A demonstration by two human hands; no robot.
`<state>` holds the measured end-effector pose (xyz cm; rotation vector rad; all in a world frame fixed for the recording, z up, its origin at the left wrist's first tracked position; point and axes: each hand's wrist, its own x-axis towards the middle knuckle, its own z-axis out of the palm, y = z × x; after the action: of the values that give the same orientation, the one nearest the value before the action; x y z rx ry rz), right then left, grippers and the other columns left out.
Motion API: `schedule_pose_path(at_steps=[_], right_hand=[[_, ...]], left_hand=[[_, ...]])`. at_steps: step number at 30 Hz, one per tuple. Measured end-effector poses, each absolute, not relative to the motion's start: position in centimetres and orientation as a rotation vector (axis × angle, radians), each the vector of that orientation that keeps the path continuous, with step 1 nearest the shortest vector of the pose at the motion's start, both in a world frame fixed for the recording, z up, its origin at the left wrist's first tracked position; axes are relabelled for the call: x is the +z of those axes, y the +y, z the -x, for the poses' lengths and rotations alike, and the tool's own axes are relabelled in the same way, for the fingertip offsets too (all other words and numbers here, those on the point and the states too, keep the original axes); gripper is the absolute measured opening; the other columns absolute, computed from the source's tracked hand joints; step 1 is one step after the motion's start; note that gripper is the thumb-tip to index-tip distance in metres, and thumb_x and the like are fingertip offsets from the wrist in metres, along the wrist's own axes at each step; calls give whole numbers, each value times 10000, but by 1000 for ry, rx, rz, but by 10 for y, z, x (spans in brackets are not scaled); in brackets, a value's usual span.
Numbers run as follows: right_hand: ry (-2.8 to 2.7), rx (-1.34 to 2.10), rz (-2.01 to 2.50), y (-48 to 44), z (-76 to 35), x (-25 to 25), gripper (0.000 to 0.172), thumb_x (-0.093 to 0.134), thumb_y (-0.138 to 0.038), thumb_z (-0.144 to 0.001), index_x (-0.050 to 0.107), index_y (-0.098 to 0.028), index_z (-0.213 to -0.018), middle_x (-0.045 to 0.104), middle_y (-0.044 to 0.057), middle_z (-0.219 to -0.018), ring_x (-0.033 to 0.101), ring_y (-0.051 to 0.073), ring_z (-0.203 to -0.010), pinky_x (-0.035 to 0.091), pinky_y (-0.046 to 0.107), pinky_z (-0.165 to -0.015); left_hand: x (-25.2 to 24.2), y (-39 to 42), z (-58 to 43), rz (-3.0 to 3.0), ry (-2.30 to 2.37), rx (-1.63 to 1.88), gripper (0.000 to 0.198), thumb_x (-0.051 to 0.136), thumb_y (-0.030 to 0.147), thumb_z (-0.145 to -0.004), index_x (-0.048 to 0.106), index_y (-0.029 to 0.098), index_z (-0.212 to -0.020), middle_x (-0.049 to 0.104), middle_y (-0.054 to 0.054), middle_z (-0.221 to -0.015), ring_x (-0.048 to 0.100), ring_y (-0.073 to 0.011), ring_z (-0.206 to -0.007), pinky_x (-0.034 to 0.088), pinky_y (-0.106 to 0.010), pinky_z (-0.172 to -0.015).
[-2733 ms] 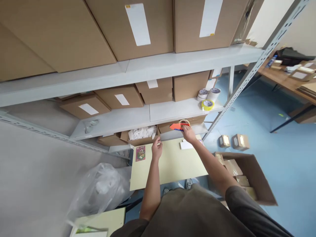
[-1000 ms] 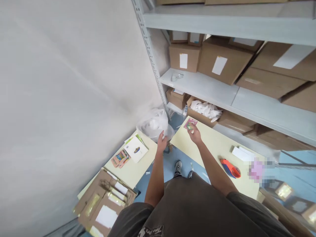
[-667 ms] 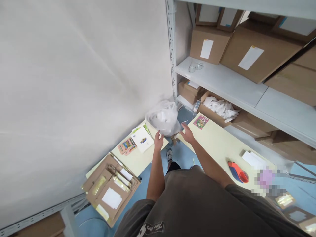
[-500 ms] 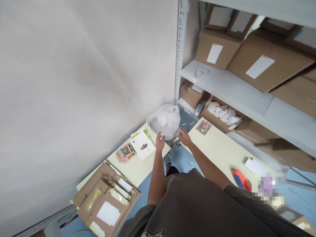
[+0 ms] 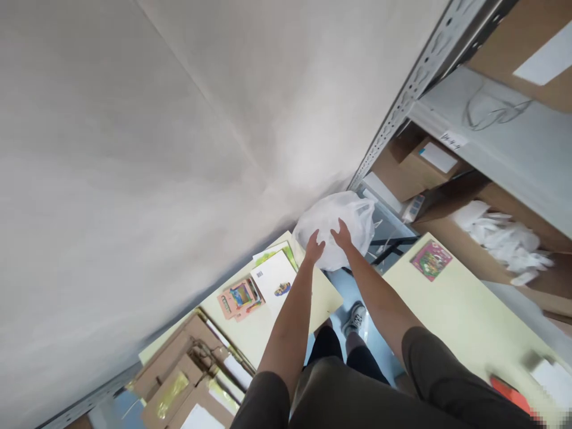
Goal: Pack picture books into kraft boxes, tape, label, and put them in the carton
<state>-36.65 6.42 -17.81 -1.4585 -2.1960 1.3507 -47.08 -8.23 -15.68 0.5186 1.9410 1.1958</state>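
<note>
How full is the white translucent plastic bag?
Well filled: the plastic bag bulges out round, with the left hand and right hand resting on its top.

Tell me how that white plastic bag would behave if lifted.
The white plastic bag probably flops and sags; its thin film looks crumpled. Likely light, judging by its soft bulge. It may slip under the left hand and right hand touching it.

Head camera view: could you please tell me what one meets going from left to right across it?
Flattened cardboard, stack of colourful cards, white sheet, white plastic bag, pink picture card, white scraps.
</note>
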Motion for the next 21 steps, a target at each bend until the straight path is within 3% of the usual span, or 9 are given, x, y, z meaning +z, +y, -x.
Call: schedule_pose_path(at_steps=[4,7,10,12,15,18,21], right_hand=[[-2205,1455,1580,77,397,-201,508,600,-357,-946,659,-115,-1388,673,177,-1443,546,327,-1430,352,481,-1270],[-2208,1637,1458,61,412,-198,312,614,-372,-946,782,-172,-1117,799,97,-1141,692,272,-1175,489,411,-1141],[-1917,2093,1179,35,413,-181,367,665,-496,-925,802,-230,-1136,817,46,-1048,717,264,-1094,554,415,-1034],[-1755,2292,1118,22,402,-164,445,719,-559,-885,799,-253,-1198,819,45,-1081,723,266,-1090,557,438,-1027],[-1676,2249,1156,12,370,-135,552,758,-595,-839,777,-245,-1265,795,93,-1223,718,280,-1140,536,471,-1077],[-1662,2014,1280,8,328,-107,669,770,-579,-814,702,-253,-1394,703,139,-1420,695,302,-1224,535,490,-1099],[-1684,1887,1377,4,289,-79,812,803,-543,-792,580,-308,-1537,557,138,-1600,637,329,-1343,566,502,-1077]], left_hand=[[-187,-70,485,-554,1932,1111,814,845,260,-805,558,205,-1565,507,-181,-1645,455,-363,-1543,353,-517,-1291],[-193,-63,489,-463,1932,1092,828,821,263,-818,524,205,-1589,549,-179,-1611,517,-366,-1494,397,-521,-1254],[-184,-69,486,-412,1999,1142,706,752,277,-876,563,190,-1551,641,-178,-1510,588,-344,-1425,451,-501,-1205],[-171,-82,482,-391,2081,1181,547,687,297,-925,643,196,-1460,708,-158,-1410,647,-320,-1344,491,-488,-1163],[-146,-104,473,-352,2144,1198,345,614,373,-980,745,227,-1264,797,-88,-1115,736,-275,-1106,569,-465,-1044],[-116,-115,461,-287,2050,1320,413,619,513,-985,745,218,-1245,785,-55,-955,743,-231,-961,609,-407,-934],[-81,-116,444,-243,1763,1495,552,684,596,-932,719,177,-1288,787,-97,-1039,746,-223,-964,620,-380,-880]])
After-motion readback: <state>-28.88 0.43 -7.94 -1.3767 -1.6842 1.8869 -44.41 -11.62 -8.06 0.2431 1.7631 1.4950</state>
